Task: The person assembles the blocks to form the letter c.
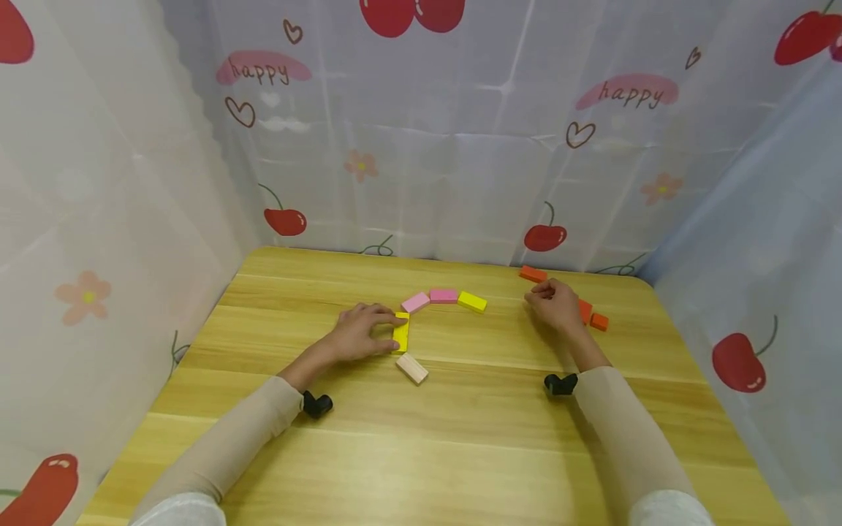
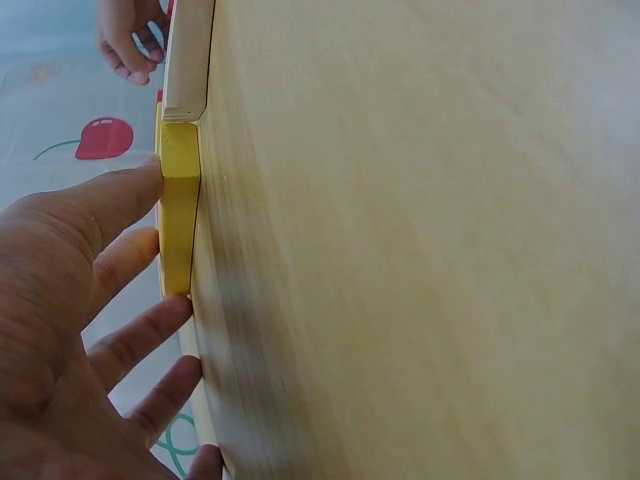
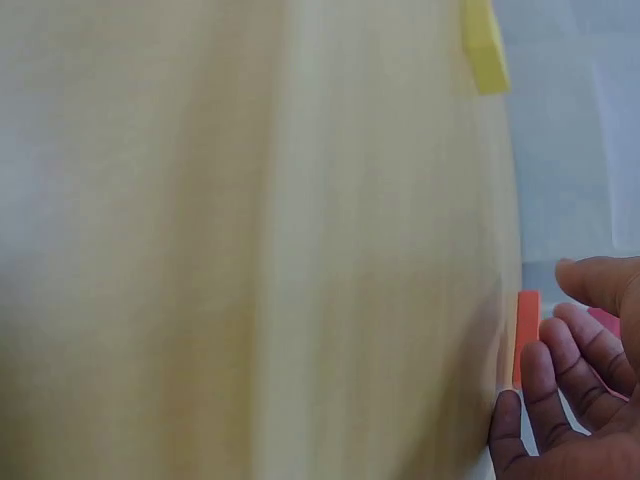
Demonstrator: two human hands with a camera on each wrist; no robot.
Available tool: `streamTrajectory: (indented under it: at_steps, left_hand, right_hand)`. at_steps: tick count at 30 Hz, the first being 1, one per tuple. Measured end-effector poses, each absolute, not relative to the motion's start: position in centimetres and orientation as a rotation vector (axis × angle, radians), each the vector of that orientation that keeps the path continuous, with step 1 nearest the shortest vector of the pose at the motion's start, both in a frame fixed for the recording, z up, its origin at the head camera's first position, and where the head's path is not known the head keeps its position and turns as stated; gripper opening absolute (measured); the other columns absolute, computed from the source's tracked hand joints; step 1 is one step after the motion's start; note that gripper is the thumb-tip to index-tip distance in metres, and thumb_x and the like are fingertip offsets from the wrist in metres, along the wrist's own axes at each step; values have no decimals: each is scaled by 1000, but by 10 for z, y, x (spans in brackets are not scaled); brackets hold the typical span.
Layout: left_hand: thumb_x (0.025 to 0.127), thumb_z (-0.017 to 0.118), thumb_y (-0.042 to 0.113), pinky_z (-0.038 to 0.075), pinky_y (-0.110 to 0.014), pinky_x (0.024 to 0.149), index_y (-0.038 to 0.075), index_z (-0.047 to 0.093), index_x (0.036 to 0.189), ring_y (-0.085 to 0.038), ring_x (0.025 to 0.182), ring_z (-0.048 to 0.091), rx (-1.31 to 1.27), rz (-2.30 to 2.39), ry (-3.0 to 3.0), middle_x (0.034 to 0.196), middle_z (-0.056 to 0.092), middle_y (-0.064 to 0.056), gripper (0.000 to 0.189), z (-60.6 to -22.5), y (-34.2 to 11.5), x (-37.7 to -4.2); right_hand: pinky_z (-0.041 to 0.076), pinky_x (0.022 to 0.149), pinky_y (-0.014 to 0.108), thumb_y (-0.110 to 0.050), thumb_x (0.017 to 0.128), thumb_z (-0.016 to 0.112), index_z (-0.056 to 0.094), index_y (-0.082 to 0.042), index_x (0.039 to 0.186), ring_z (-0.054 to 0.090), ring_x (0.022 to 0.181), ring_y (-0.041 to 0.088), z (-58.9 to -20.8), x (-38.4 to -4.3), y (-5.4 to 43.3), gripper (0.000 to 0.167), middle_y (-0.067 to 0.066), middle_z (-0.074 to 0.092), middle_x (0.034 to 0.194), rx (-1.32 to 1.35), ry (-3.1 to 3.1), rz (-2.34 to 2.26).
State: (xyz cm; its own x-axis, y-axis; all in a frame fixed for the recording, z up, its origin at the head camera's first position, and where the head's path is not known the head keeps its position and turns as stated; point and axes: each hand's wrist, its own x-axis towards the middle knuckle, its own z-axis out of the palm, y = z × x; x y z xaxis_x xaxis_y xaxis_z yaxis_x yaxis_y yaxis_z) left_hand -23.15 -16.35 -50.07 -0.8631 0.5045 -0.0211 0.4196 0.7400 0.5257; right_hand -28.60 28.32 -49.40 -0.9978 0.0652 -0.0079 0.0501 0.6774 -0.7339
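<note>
My left hand (image 1: 362, 332) rests its thumb and index fingertips on a yellow block (image 2: 180, 215) that lies flat on the table. A plain wood block (image 1: 411, 369) lies just in front of the yellow one, set at an angle. Beyond it a curved row continues with a light pink block (image 1: 416, 303), a darker pink block (image 1: 444, 296) and another yellow block (image 1: 472, 302). My right hand (image 1: 554, 305) hovers loosely bent at the right, no block visible between its fingertips. Close to it are an orange block (image 1: 533, 274) and a partly hidden orange block (image 1: 585, 311).
A small orange block (image 1: 599, 322) lies right of the right hand. The wooden table (image 1: 421, 438) ends against a printed curtain (image 1: 447, 197) at the back, with curtains on both sides too. Black wrist cameras (image 1: 318, 405) sit on both forearms.
</note>
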Motion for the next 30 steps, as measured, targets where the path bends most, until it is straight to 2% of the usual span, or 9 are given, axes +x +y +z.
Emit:
streamTrajectory:
  at_steps: [2, 6, 11, 17, 20, 24, 30]
  left_hand:
    - [99, 76, 49, 29, -71, 116, 34, 67, 147, -38, 143, 48, 743, 778, 2779, 157, 59, -5, 51, -500, -165, -231]
    - [99, 75, 49, 29, -70, 116, 35, 67, 147, -38, 143, 48, 739, 772, 2790, 158, 59, -4, 51, -499, -166, -231]
    - [99, 75, 49, 29, -69, 116, 35, 67, 148, -37, 143, 48, 743, 782, 2784, 158, 59, -4, 52, -498, -163, -230]
    - [99, 75, 50, 30, -69, 116, 36, 66, 148, -36, 144, 47, 726, 750, 2794, 159, 58, -4, 52, -501, -163, -229]
    - [99, 75, 50, 30, -68, 117, 36, 66, 148, -36, 144, 47, 719, 742, 2797, 159, 58, -3, 52, -502, -164, -228]
    - [99, 76, 49, 31, -68, 116, 35, 67, 148, -37, 144, 48, 725, 746, 2800, 159, 59, -4, 52, -502, -165, -227]
    - [100, 75, 48, 32, -69, 114, 32, 67, 148, -38, 143, 48, 754, 767, 2796, 158, 59, -5, 52, -499, -163, -228]
  right_hand:
    - [51, 86, 35, -32, 106, 67, 65, 0, 125, 62, 106, 32, -494, -293, 283, 37, 20, 66, 120, -136, -2861, 1270]
    - [51, 87, 34, -33, 105, 68, 63, -1, 126, 62, 108, 31, -497, -306, 284, 39, 19, 65, 122, -166, -2833, 1294]
    - [48, 97, 42, -29, 103, 71, 58, 3, 132, 58, 116, 36, -503, -316, 291, 45, 25, 59, 132, -163, -2804, 1304]
    - [49, 107, 55, -20, 103, 67, 52, 5, 145, 58, 124, 46, -510, -323, 295, 51, 30, 45, 154, -177, -2786, 1273]
    - [42, 119, 61, -16, 105, 62, 48, 4, 154, 52, 139, 50, -512, -330, 295, 55, 30, 42, 162, -163, -2797, 1229]
    - [32, 128, 63, -15, 104, 58, 45, 5, 159, 40, 153, 51, -515, -342, 296, 59, 31, 44, 164, -152, -2833, 1120]
    - [37, 124, 63, -16, 104, 56, 51, 5, 155, 47, 146, 51, -516, -349, 297, 56, 31, 51, 159, -267, -2881, 1037]
